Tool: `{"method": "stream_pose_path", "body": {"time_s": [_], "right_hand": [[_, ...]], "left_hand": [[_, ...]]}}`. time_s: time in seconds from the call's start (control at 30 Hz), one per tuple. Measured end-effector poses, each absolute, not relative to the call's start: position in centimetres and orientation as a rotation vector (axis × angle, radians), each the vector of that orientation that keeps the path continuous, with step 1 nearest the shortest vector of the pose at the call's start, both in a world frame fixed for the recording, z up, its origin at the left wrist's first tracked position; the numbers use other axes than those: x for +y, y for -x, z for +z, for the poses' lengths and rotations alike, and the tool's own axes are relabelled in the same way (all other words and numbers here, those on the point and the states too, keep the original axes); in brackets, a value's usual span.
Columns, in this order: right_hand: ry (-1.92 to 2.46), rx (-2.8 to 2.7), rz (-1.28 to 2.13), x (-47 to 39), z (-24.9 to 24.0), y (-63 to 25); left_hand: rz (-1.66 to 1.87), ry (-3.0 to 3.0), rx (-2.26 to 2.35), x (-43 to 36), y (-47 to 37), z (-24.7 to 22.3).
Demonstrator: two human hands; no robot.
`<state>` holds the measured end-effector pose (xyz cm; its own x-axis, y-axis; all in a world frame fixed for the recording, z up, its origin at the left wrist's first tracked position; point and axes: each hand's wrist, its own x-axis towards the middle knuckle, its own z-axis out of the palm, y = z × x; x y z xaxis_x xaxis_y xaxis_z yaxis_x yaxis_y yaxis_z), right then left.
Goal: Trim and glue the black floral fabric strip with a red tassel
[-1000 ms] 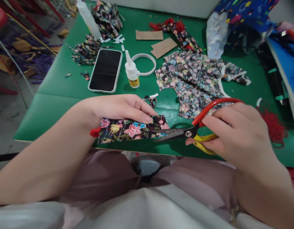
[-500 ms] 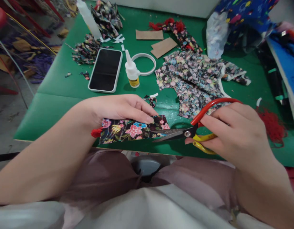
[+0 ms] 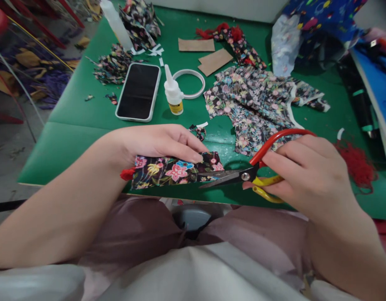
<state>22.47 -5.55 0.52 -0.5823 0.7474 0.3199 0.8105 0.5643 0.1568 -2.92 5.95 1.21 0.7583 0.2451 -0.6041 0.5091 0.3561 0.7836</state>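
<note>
Here at the near edge of the green table (image 3: pixel 70 154), both hands are busy: the left hand (image 3: pixel 161 142) has hold of a dark floral strip (image 3: pixel 167 172), thumb pressed on its upper edge, with a red tuft (image 3: pixel 126 174) poking out at the strip's left end. And across from it, the right hand (image 3: pixel 308 175) is wrapped around the scissors (image 3: pixel 245 176), one handle red, the other yellow, blades parted and pointing left! The upper blade overlaps the strip's lower right corner, while the lower blade sits just below its edge, over the table. Right behind the left hand lies a small floral scrap (image 3: pixel 199 133) with a white sliver beside it. Farther back, a phone (image 3: pixel 139 92) lies face up, its screen dark, next to a small glue bottle (image 3: pixel 174 94) standing in front of a roll of tape (image 3: pixel 203 82). To the right of those, a wide floral cloth (image 3: pixel 252 100) spreads out, with two pieces of brown card (image 3: pixel 195 45) beyond it. Red thread (image 3: pixel 357 163) lies tangled out by the right hand, and over at the far left, a heap of floral scraps (image 3: pixel 113 65) sits just behind the phone.
</note>
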Motion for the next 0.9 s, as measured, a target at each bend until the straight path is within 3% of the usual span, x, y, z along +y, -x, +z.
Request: {"method": "stream_pose_path", "body": {"time_s": [0.9], "right_hand": [[1.223,-2.573,-0.376,-5.24,0.55,-22.37]], "left_hand": [[-0.187,-1.2,0.826,5.79,2.82,1.28]]}}
